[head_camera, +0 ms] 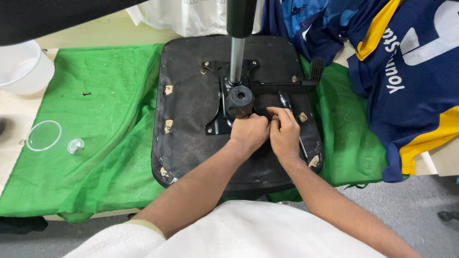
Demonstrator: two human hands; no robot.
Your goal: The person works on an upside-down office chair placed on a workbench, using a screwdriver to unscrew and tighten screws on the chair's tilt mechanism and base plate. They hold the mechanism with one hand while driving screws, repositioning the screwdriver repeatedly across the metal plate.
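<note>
An upturned black office-chair seat (pixel 191 110), its metal tilt mechanism (pixel 227 107) and gas cylinder (pixel 236 52) exposed, lies on a green cloth (pixel 100 119) on the counter. Both hands, left (pixel 248 134) and right (pixel 285 134), are curled at the mechanism's edge; what they grip is hidden. A white tub (pixel 21 67) sits left, contents unseen.

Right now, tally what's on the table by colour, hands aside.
Green: 1, cloth
Black: 2, upturned chair seat, tool handle by the right hand
Clear: 2, round lid, small knob
White: 1, tub
Blue and yellow: 1, jersey pile
Total: 7
</note>
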